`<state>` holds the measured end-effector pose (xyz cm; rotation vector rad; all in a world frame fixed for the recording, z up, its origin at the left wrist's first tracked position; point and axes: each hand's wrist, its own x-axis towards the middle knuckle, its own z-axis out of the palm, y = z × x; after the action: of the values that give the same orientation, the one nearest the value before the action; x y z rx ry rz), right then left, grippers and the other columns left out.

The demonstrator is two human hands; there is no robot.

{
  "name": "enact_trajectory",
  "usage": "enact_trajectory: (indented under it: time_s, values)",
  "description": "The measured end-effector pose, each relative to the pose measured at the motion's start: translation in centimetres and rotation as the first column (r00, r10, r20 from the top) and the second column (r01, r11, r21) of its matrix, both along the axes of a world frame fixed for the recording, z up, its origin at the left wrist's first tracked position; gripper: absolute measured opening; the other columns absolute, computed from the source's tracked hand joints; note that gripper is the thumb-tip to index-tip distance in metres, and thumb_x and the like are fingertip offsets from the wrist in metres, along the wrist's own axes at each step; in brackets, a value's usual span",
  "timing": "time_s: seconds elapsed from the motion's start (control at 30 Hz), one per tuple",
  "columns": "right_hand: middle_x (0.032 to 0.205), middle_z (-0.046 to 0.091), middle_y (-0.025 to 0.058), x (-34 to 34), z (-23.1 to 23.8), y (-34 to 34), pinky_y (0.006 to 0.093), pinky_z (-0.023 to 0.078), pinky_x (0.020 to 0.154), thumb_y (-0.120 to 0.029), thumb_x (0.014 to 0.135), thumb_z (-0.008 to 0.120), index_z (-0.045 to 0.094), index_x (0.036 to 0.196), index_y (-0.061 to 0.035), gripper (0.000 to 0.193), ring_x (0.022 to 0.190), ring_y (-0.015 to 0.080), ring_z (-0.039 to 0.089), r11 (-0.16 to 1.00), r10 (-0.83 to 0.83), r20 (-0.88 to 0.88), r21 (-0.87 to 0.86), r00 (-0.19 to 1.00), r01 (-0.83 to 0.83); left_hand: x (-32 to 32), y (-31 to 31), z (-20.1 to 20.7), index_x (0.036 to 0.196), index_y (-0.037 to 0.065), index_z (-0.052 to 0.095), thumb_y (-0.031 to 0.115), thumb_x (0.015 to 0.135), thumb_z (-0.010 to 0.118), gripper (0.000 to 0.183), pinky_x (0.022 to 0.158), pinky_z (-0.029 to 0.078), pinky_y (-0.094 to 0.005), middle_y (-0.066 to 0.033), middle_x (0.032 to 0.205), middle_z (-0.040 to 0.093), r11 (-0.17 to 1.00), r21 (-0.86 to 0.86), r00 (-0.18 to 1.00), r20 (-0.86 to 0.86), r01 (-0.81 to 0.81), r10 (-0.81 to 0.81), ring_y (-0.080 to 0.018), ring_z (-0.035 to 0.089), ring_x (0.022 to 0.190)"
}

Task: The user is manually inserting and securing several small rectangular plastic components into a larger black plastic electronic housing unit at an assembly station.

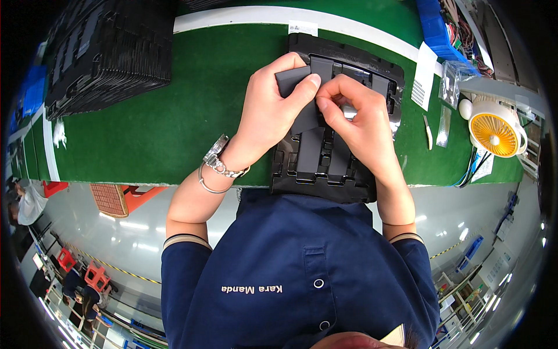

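Right at the centre, a flat dark grey strip (302,96) is held up between both hands, just above the upper half of a black moulded tray (325,174). The left hand (270,113) grips the strip from its left side, thumb lying across the top face and fingers curled underneath. The right hand (354,119) pinches the strip's right edge, thumb and forefinger pressed tight together on it, the other fingers folded over the tray's middle. The two thumbs nearly meet on the strip.

The tray lies lengthwise on the green bench mat (174,116), its near end at the bench edge, right above the person's dark blue shirt (290,273). Long slots run along the tray, and some hold more dark strips, lying flat side by side. On the left wrist sit a metal watch (220,158) and a thin bangle (209,186).

Out to the upper left, well apart from the hands, stands a tall stack of black trays (110,52). To the right, a small white fan with an orange grille (494,131) sits near the bench's edge, with a clear plastic bag (452,81) and a white paper slip (423,75) between it and the tray. A blue bin (436,29) sits at the far upper right.
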<state>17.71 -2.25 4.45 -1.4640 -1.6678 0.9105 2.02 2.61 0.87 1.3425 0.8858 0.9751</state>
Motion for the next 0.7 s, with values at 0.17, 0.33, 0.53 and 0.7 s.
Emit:
enact_trajectory:
  time_s: [0.17, 0.33, 0.53, 0.7]
  values:
    - [0.073, 0.061, 0.0081, -0.3, -0.3, -0.1, 0.0294, 0.049, 0.059, -0.002, 0.080, 0.063, 0.059, 0.082, -0.0001, 0.005, 0.064, 0.0172, 0.060, 0.999, -0.014, 0.023, 0.049, 1.000, 0.013, 0.1, 0.0, -0.2, 0.076, 0.001, 0.052, 0.016, 0.087, 0.064, 0.022, 0.048, 0.031, -0.0255, 0.0019, 0.057, 0.043, 1.000, 0.020, 1.000, -0.022, -0.005, 0.005, -0.0046, 0.036, 0.055]
    - [0.075, 0.061, 0.0078, -0.2, -0.8, -0.2, 0.0281, 0.049, 0.060, -0.003, 0.080, 0.062, 0.059, 0.085, -0.0005, 0.006, 0.064, 0.0153, 0.059, 0.998, -0.019, 0.056, 0.062, 0.998, 0.016, 0.3, -0.2, -0.4, 0.076, 0.001, 0.052, 0.015, 0.087, 0.064, 0.022, 0.048, 0.031, -0.0255, 0.0026, 0.058, 0.043, 1.000, 0.013, 1.000, -0.017, -0.011, 0.011, -0.0042, 0.036, 0.055]
    - [0.080, 0.061, 0.0014, 0.6, -1.1, 0.1, 0.0243, 0.046, 0.072, -0.022, 0.098, 0.056, 0.061, 0.094, 0.0018, 0.025, 0.078, 0.0083, 0.056, 0.966, -0.040, -0.399, -0.250, 0.916, -0.067, -0.1, 0.1, -0.1, 0.076, 0.002, 0.053, 0.015, 0.088, 0.063, 0.020, 0.049, 0.032, -0.0241, 0.0048, 0.059, 0.046, 0.999, -0.043, 1.000, 0.016, -0.022, 0.023, -0.0025, 0.039, 0.056]
    - [0.077, 0.059, 0.0000, 0.4, -1.1, 0.3, 0.0229, 0.045, 0.070, -0.021, 0.097, 0.057, 0.060, 0.090, 0.0001, 0.023, 0.073, 0.0070, 0.053, 0.951, -0.023, -0.490, -0.280, 0.872, -0.133, 0.1, 0.0, 0.1, 0.076, 0.001, 0.053, 0.015, 0.088, 0.062, 0.020, 0.050, 0.034, -0.0226, 0.0046, 0.059, 0.049, 0.997, -0.076, 0.998, 0.057, -0.008, 0.012, -0.0021, 0.041, 0.056]
